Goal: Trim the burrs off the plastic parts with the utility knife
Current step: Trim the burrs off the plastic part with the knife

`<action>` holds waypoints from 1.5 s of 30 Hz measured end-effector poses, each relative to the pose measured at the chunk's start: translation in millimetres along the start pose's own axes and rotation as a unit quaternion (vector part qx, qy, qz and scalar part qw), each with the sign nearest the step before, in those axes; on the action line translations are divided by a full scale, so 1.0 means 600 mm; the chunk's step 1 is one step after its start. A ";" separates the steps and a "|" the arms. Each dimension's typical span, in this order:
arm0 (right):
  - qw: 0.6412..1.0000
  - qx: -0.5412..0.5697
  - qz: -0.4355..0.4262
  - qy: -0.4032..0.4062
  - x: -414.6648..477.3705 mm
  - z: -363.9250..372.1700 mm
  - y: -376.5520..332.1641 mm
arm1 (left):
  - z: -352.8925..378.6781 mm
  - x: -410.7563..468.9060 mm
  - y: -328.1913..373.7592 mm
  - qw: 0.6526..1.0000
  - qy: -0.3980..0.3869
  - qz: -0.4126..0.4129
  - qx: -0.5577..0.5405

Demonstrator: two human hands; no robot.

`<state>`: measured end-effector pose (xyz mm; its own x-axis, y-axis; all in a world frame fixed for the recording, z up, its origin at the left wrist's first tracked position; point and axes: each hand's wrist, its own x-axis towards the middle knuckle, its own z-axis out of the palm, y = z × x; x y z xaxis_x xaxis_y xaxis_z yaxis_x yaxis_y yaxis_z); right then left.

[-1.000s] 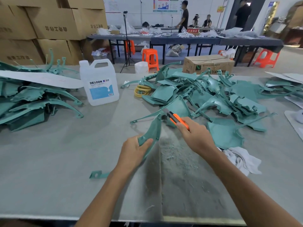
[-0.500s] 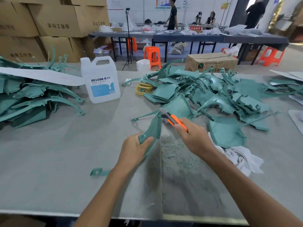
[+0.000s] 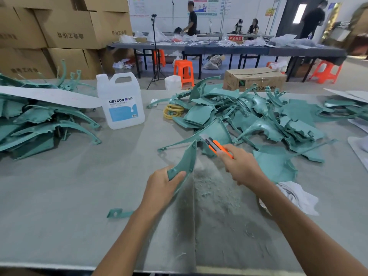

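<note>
My left hand (image 3: 161, 188) grips the near end of a curved teal plastic part (image 3: 186, 160), which stands on edge and points away from me. An orange utility knife (image 3: 217, 147) is held in my right hand (image 3: 242, 166), its blade end close beside the part's far tip. Teal shavings (image 3: 211, 188) lie on the grey table (image 3: 59, 196) between my hands. A big heap of teal parts (image 3: 258, 120) spreads behind and right of the knife. Another pile of teal parts (image 3: 35, 124) lies at the far left.
A white DEXCON jug (image 3: 121, 102) stands at the back centre-left, with a yellow coil (image 3: 172, 112) to its right. A white rag (image 3: 296, 196) lies by my right forearm. One small teal scrap (image 3: 117, 213) sits left of my left arm. Cardboard boxes, stools and people stand beyond.
The knife has slid a little along the part's edge toward its far tip. My left hand keeps its grip on the part. The view has shifted slightly.
</note>
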<state>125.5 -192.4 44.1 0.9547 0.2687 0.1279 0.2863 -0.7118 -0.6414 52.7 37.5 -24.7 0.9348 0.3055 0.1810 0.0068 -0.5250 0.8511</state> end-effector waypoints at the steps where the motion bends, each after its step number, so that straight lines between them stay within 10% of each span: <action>1: 1.000 0.002 -0.024 0.006 0.001 -0.003 -0.006 | 0.001 0.001 -0.001 1.000 -0.002 -0.002 -0.002; 9: 0.966 -0.229 -0.005 -0.117 0.033 -0.040 -0.012 | -0.001 -0.005 0.002 1.000 -0.011 0.009 0.011; 18: 0.989 -0.046 0.012 -0.138 0.039 -0.073 -0.054 | 0.000 -0.003 0.005 0.999 -0.011 0.014 0.037; 22: 0.948 -0.211 0.094 -0.220 0.064 -0.103 -0.055 | 0.001 -0.008 0.009 0.998 -0.009 0.013 0.053; 32: 0.985 -0.114 -0.131 0.016 -0.058 -0.004 -0.047 | -0.002 -0.003 0.006 0.997 -0.027 -0.015 0.066; 45: 0.977 -0.137 -0.165 0.009 -0.102 0.066 -0.040 | -0.001 0.000 0.001 0.998 -0.032 -0.040 0.032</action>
<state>56.8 -166.1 21.4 0.8072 0.5035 0.3082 0.5875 -0.7359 -0.3365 52.5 37.7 -23.7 0.9511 0.2981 0.0806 0.1028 -0.5517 0.8277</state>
